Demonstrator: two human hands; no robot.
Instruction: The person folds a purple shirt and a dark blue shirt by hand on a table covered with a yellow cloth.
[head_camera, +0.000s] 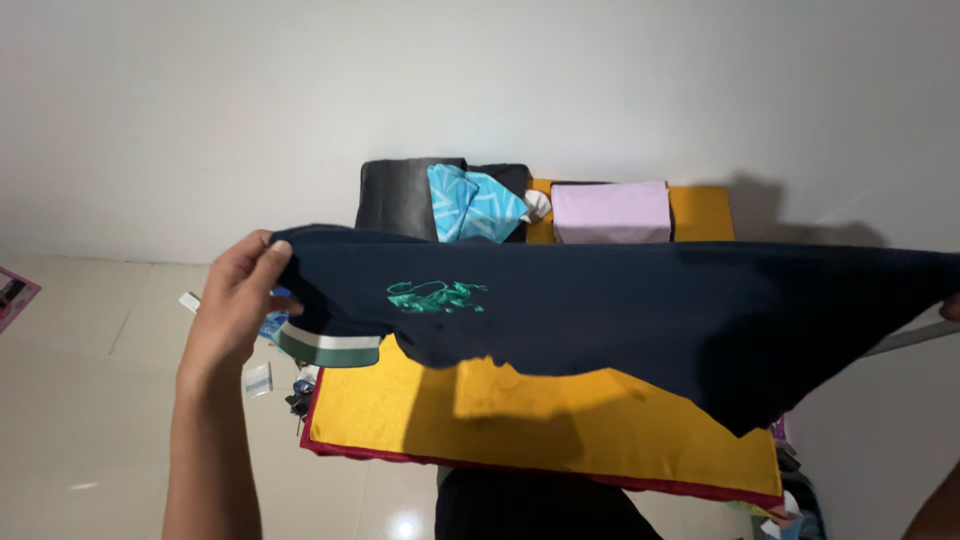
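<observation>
Navy shirt (600, 310) hangs stretched above the yellow cloth (560, 420) covering the table. Left hand (235, 300) pinches its left end, fingers clamped on fabric. Right hand (950, 308) barely in frame, grip unclear. Keep tension even, hem level. Folded clothes (610, 212) sit along the far edge.

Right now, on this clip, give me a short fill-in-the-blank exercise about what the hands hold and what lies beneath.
1. The left hand grips a dark ____ shirt with a green emblem.
2. Below the shirt lies a ____ cloth with a red edge.
3. The folded pink garment sits to the ____ of the blue patterned one.

Missing words: navy; yellow; right
</observation>
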